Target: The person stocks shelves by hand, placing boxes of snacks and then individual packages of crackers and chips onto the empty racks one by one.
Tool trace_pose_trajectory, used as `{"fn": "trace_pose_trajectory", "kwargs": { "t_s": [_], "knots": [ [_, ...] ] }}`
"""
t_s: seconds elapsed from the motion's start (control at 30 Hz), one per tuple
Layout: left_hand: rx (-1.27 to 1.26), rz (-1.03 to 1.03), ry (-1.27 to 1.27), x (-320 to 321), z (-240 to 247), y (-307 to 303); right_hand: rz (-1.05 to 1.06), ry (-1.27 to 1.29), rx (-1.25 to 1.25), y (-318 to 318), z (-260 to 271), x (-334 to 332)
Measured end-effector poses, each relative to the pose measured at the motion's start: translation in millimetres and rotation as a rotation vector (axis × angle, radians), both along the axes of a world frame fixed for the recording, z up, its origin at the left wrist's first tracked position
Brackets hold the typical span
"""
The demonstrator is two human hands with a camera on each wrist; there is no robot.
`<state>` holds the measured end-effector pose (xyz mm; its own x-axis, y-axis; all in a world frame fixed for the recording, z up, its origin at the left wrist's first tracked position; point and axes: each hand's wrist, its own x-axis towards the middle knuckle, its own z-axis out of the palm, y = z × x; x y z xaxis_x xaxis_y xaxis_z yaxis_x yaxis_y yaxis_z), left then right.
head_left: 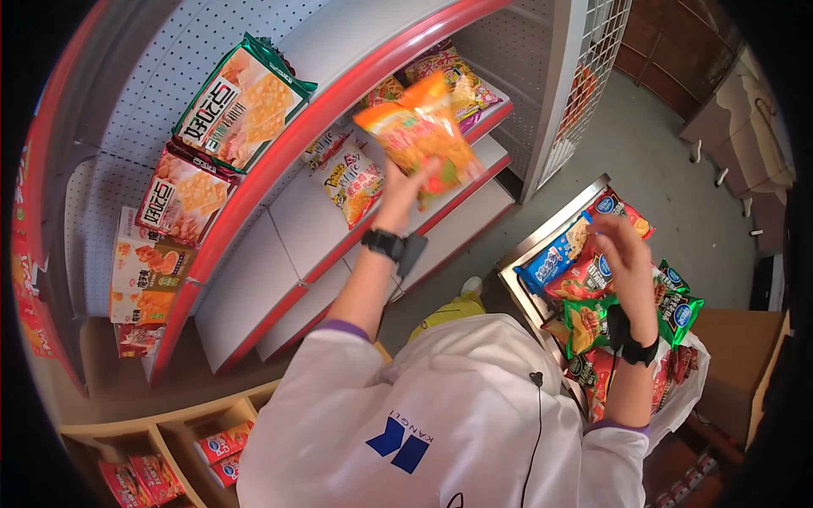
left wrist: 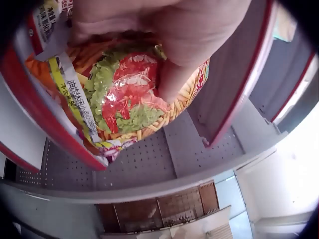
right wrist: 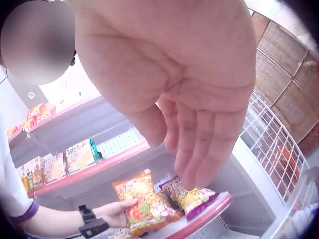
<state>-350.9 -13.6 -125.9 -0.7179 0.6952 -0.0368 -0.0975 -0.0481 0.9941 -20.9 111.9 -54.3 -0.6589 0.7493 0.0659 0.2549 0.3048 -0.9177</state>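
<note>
My left hand (head_left: 400, 196) grips an orange snack bag (head_left: 423, 140) by its side, the thumb (left wrist: 175, 82) pressed on its printed front. In the head view the bag is held over the shelf, in front of a purple-and-yellow snack bag (head_left: 457, 80). Nearer the shelf's left part, a white snack bag (head_left: 351, 178) lies below the held one. My right hand (head_left: 625, 254) is above a cart loaded with snack packs, its fingers loosely bent and nothing in them. Under it are a blue cookie pack (head_left: 555, 254) and several red and green chip bags (head_left: 584, 326).
Cracker packs (head_left: 241, 106) stand on the upper shelf at left. A red shelf edge (head_left: 339, 102) curves between the levels. White wire mesh (head_left: 593, 68) closes the shelf's far end. Beside the cart is a cardboard box (head_left: 741, 364); a wooden bin (head_left: 169, 440) sits lower left.
</note>
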Motion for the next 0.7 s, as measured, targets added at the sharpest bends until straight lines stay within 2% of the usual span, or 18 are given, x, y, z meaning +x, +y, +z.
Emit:
{"fn": "trace_pose_trajectory", "kwargs": {
  "t_s": [0.07,0.1,0.17,0.33,0.43,0.5,0.7],
  "knots": [
    [0.079,0.147,0.03,-41.4,-11.3,14.0,0.037,-0.057,-0.036,-10.8,-12.6,3.8],
    [0.082,0.144,0.026,-62.7,-19.9,20.9,0.023,-0.068,-0.083,-16.9,-22.4,7.0],
    [-0.024,0.271,0.192,-98.2,-36.5,33.3,-0.013,-0.095,-0.172,-30.5,-30.4,13.7],
    [-0.05,0.237,0.183,-122.4,-53.7,53.0,-0.082,-0.117,-0.262,-49.5,-48.1,37.9],
    [-0.016,0.124,0.122,-123.3,-66.4,54.7,-0.125,-0.133,-0.289,-53.7,-53.3,46.8],
    [0.039,0.076,-0.11,-129.8,-75.8,50.7,-0.177,-0.119,-0.339,-54.1,-56.7,48.5],
    [-0.082,0.077,-0.25,-133.1,-71.0,33.9,-0.232,-0.068,-0.392,-57.2,-72.5,48.5]
  ]
}}
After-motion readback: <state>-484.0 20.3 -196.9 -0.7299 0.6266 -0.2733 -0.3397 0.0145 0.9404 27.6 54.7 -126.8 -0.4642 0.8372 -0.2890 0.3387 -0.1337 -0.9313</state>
